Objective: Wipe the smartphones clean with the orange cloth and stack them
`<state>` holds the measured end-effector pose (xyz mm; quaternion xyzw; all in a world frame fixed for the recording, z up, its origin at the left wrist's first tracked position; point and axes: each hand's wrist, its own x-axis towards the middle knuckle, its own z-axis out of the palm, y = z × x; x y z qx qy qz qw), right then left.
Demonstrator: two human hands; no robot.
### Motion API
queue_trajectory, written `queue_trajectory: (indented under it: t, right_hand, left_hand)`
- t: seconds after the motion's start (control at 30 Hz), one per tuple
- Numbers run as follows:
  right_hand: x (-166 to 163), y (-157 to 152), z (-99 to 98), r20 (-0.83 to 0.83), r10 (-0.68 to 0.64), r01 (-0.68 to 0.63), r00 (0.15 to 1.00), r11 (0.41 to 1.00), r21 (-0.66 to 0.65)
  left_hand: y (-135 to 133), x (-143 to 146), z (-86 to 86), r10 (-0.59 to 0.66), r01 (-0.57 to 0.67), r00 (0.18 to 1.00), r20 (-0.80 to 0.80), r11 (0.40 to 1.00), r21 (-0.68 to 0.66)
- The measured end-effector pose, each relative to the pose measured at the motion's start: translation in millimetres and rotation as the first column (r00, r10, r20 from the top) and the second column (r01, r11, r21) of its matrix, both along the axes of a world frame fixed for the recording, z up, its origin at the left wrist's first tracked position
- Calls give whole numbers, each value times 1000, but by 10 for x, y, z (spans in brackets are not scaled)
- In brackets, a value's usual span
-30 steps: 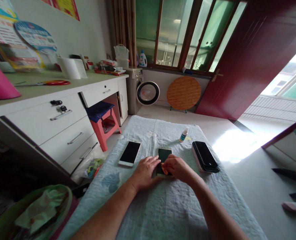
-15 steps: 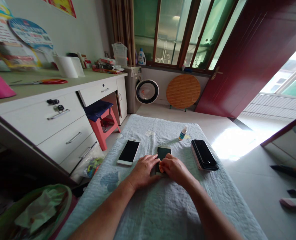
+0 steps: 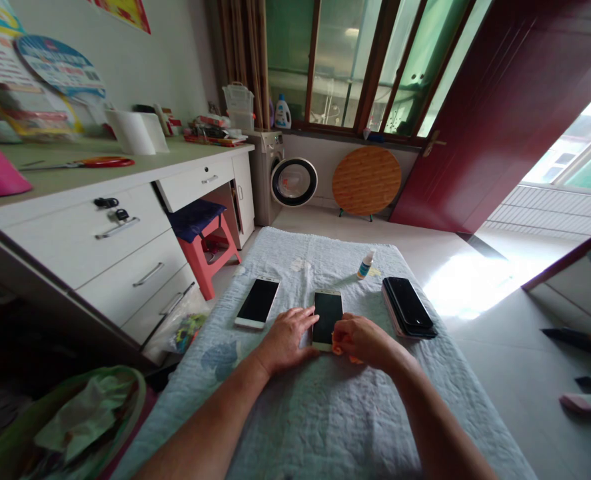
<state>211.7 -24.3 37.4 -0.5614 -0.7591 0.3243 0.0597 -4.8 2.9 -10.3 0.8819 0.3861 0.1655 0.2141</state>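
Note:
A smartphone [image 3: 327,313] with a dark screen and pale frame lies face up on the cloth-covered table. Along its left edge rest the stretched fingers of my left hand [image 3: 288,340], the thumb near the bottom corner; this hand is open and steadies the phone without wrapping round it. My right hand [image 3: 362,339] is closed on a crumpled orange cloth [image 3: 339,345] at the phone's lower right edge. Another white-framed phone [image 3: 258,303] lies to the left. At the right is a stack of phones [image 3: 408,307], black on top. A small spray bottle [image 3: 366,265] stands beyond.
The table has a light blue quilted cover [image 3: 295,413]. Left of it are a white desk [image 3: 110,260], a red stool [image 3: 208,257] and a green bin [image 3: 125,407]. A washing machine [image 3: 265,177] with its door open and a round wooden board [image 3: 366,181] are behind.
My right hand has moved right and slightly down with the orange cloth, from the middle of the screen to the phone's lower right edge. More of the screen shows. My left hand stays in place.

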Motion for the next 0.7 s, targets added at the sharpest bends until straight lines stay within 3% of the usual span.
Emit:
queue_trajectory:
  t: [0.33,0.53,0.7]
  right_hand:
    - [80,104,-138,-15,-59,61,998,969,241]
    - [17,62,-126,-2,-52,51,999,972,227]
    - [-253,-18,-109,30,-23,16,999,973,232]
  left_hand:
    - [-12,3,40,13,-13,1000,27,1000,-4]
    - [1,-13,34,12,-10,998,58,1000,-27]
    - [3,-13,28,8,-6,997,78,1000,-25]
